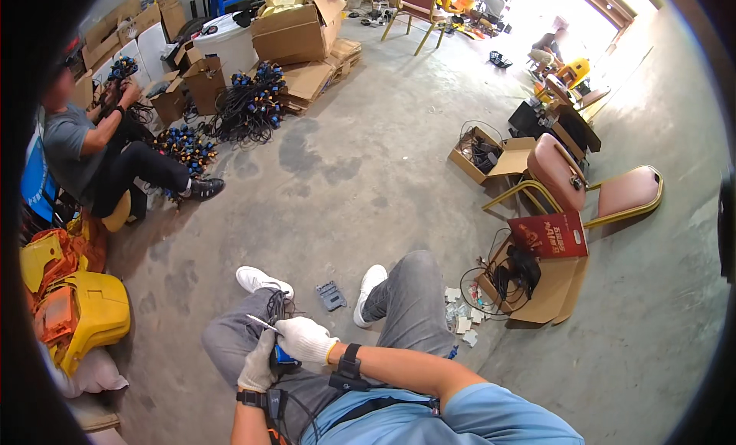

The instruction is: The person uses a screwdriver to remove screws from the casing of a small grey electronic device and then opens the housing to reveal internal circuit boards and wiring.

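Observation:
My left hand (259, 364), in a light work glove, is closed round a small blue and black device (284, 356) over my left thigh. Right beside it, my right hand (307, 341), gloved in white, grips a thin pale rod-like tool (262, 322) that points up and to the left. The kind of tool is too small to tell. Dark cables (282, 304) hang over my left knee near both hands. Between my shoes, a grey plastic piece (331, 295) with slots lies on the floor. The gloves hide much of the blue device.
To my right stands an open cardboard box (548, 295) with black cables, beside scattered white scraps (464, 320) and tipped pink chairs (625, 196). Yellow plastic shells (100, 315) lie on the left. Beyond them a seated person (100, 146) handles cables near cable piles (249, 104).

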{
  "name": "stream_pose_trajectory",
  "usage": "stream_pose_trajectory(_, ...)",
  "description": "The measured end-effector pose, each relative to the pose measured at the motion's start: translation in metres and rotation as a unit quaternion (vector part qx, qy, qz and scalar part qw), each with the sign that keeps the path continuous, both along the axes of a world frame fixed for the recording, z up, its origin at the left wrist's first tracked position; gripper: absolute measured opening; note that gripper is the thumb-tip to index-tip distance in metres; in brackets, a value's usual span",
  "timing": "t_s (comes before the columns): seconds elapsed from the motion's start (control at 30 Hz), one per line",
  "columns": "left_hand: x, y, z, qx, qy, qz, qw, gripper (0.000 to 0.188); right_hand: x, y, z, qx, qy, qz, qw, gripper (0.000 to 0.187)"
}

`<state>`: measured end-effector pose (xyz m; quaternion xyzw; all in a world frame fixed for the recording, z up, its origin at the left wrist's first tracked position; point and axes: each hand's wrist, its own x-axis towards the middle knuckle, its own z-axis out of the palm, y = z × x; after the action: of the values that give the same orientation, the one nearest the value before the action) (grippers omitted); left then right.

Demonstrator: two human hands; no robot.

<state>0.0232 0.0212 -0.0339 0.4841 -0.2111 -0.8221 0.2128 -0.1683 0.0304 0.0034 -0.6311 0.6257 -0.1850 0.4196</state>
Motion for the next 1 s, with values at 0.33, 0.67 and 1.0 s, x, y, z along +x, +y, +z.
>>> stream_pose_trajectory(0.33,0.000,0.001,0.013,-0.012,0.050,-0.021,0.998,0.059,-0.001,-0.003,-0.012,-0.017,0.001,0.045,0.999,0.020)
stream_pose_trajectory(0.67,0.029,0.000,-0.033,-0.458,-0.184,-0.249,0.834,0.078,-0.007,0.000,0.005,-0.006,-0.009,0.055,0.998,0.019)
stream_pose_trajectory(1.0,0.006,0.004,-0.001,-0.278,-0.112,-0.151,0.942,0.058,-0.010,0.001,-0.012,0.008,-0.034,0.063,0.997,0.021)
